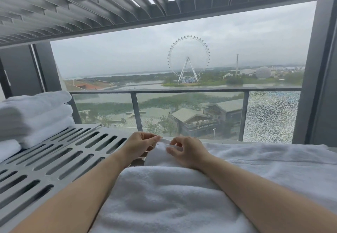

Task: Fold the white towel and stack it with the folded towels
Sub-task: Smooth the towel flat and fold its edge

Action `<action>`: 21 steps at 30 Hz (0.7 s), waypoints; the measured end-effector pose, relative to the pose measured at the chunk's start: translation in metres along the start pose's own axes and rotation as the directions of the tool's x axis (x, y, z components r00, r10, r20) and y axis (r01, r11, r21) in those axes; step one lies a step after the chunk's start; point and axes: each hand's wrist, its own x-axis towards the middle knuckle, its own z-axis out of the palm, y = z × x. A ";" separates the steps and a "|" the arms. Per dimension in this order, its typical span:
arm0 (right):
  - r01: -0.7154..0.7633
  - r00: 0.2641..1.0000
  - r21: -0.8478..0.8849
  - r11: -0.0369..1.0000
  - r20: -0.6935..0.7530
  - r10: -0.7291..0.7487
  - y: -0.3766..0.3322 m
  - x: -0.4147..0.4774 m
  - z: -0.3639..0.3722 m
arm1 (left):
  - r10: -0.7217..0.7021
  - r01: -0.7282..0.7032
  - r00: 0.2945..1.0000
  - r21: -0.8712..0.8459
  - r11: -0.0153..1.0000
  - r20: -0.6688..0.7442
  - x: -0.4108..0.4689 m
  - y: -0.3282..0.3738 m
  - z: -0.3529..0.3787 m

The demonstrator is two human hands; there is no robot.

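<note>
Both hands pinch the far edge of the white towel (pixel 164 196): left hand (pixel 140 146), right hand (pixel 186 150). The folded towels (pixel 34 112) lie stacked on the slotted metal shelf (pixel 60 158), at left.

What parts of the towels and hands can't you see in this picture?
Head view only:
- White towel: near end cut off by the bottom edge; its far part lies behind the hands.
- Folded towels: cut off by the left edge, so no count.
- Left hand and right hand: palms hidden; fingertips pinch the towel edge.
</note>
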 end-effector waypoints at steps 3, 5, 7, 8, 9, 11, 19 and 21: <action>-0.001 0.999 0.106 0.994 -0.053 0.006 0.002 0.000 -0.001 | 0.004 -0.004 1.000 -0.042 0.999 0.018 0.000 0.001 -0.001; -0.011 0.996 0.128 0.992 -0.087 0.022 0.003 0.001 -0.001 | 0.021 -0.019 0.999 -0.058 0.998 0.042 0.000 0.001 -0.003; -0.021 0.995 0.139 0.990 -0.099 0.035 0.003 0.001 0.000 | 0.063 -0.062 0.995 -0.021 0.998 0.082 -0.002 0.001 -0.004; -0.019 0.994 0.147 0.989 -0.102 0.034 0.003 0.001 0.000 | 0.088 -0.089 0.992 0.011 0.996 0.088 -0.002 0.000 -0.004; -0.015 0.994 0.151 0.988 -0.105 0.031 0.003 0.001 0.000 | 0.108 -0.111 0.990 0.042 0.993 0.086 -0.002 0.000 -0.004; -0.004 0.993 0.149 0.989 -0.114 0.021 0.004 0.001 0.000 | 0.133 -0.140 0.987 0.081 0.987 0.086 0.000 -0.002 -0.005; 0.030 0.987 -0.030 0.999 -0.155 -0.034 0.009 0.003 -0.004 | 0.272 -0.223 0.954 0.307 0.925 -0.124 0.008 0.001 -0.003; 0.039 0.991 -0.105 0.994 -0.119 -0.052 0.015 0.002 -0.013 | 0.296 -0.180 0.936 0.461 0.869 -0.192 0.011 -0.001 -0.005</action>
